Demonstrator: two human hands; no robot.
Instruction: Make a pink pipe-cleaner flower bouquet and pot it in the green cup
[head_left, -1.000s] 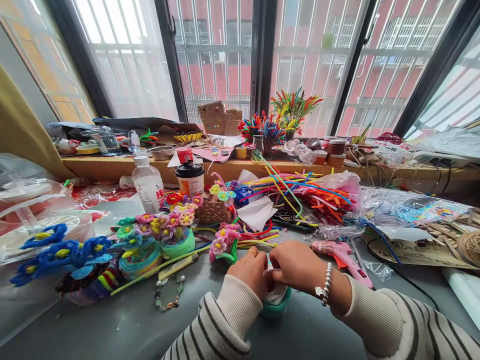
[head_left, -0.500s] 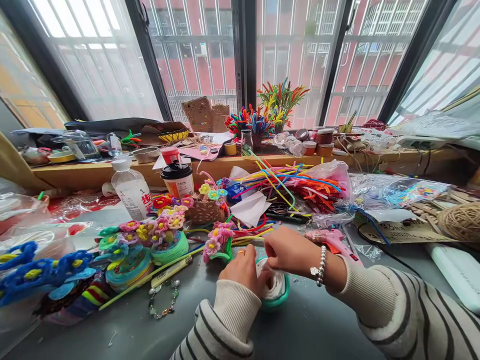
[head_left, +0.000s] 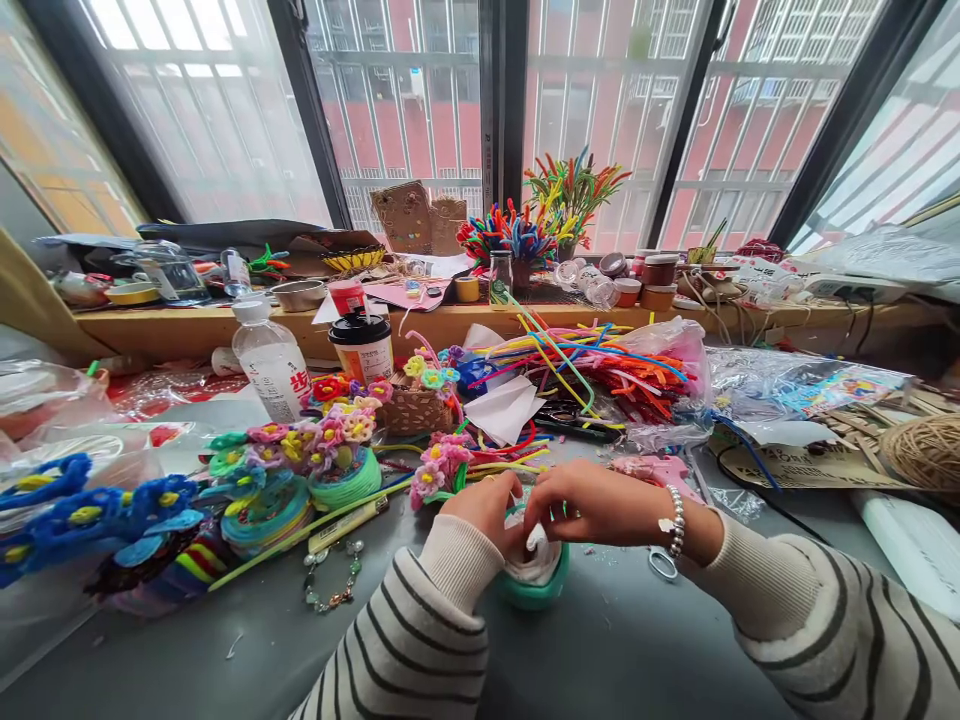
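Observation:
In front of me stands a small green bowl, with soft white material bunched inside it; whether this is clay or wadding I cannot tell. My left hand reaches over the bowl's left side, fingers curled and their tips hidden down in it. From the right comes my right hand, bent fingers closed on a raised bit of the white material. A beaded bracelet circles the right wrist. Just left of the bowl lie pink fuzzy-wire flowers.
Scissors handles and a pink glue gun lie right of my right hand. Flower-topped pots and a bead bracelet sit to the left. Behind are a lidded cup, a bottle and bundled pipe cleaners.
My right hand has shifted slightly right and down, its fingers opening out of a fist-like bend. The scissors handles now show beside its wrist. The view has shifted slightly.

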